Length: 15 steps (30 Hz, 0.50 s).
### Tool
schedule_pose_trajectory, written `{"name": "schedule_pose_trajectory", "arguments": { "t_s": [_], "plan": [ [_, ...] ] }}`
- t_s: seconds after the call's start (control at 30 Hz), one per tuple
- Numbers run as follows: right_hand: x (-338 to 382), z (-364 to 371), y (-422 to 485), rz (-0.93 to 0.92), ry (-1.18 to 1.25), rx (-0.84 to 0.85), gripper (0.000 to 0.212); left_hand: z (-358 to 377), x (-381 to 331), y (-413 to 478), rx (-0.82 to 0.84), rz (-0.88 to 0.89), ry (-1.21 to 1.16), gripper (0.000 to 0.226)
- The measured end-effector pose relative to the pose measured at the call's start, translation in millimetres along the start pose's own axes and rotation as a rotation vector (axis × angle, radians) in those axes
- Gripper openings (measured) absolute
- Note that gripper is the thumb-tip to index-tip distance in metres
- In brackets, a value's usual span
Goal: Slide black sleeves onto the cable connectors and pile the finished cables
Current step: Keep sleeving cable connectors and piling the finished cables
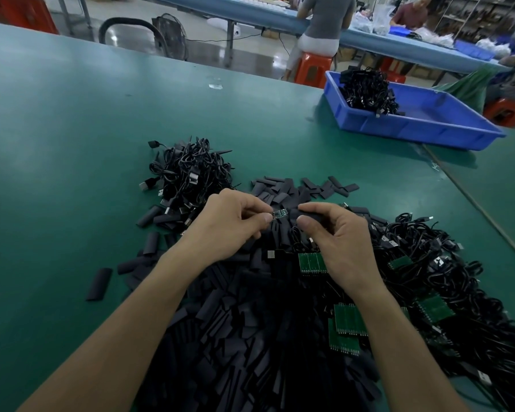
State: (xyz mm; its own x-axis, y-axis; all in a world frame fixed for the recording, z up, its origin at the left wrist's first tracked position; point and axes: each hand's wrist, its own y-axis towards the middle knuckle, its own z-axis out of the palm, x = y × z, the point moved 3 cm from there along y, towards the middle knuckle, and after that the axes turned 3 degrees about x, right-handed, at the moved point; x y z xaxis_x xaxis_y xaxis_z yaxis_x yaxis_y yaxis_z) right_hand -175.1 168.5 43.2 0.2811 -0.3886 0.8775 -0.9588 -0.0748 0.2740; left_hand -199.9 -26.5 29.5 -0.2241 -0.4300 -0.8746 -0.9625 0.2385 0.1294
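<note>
Left hand (232, 226) pinches the small green connector board (280, 214) while right hand (341, 237) pinches a black sleeve (306, 217), which seems to touch the board's end, above the sleeve heap (250, 337).

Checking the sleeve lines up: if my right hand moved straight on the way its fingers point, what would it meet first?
Likely the small green board pinched by your left hand; the right hand and its black sleeve aim at it.

green tbl (72, 129) | blue bin (414, 127) far R | fan (170, 31) behind tbl | orange stool (312, 66) w/ seated person (324, 19)
</note>
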Motion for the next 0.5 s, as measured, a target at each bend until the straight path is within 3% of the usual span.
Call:
{"name": "schedule_pose_trajectory", "arguments": {
  "t_s": [0.5],
  "plan": [
    [0.8, 1.6, -1.9, -0.011, -0.038, -0.058, 0.018, 2.3, -9.5, -3.7, 0.046, 0.001, -0.056, 0.010]
  ]
}}
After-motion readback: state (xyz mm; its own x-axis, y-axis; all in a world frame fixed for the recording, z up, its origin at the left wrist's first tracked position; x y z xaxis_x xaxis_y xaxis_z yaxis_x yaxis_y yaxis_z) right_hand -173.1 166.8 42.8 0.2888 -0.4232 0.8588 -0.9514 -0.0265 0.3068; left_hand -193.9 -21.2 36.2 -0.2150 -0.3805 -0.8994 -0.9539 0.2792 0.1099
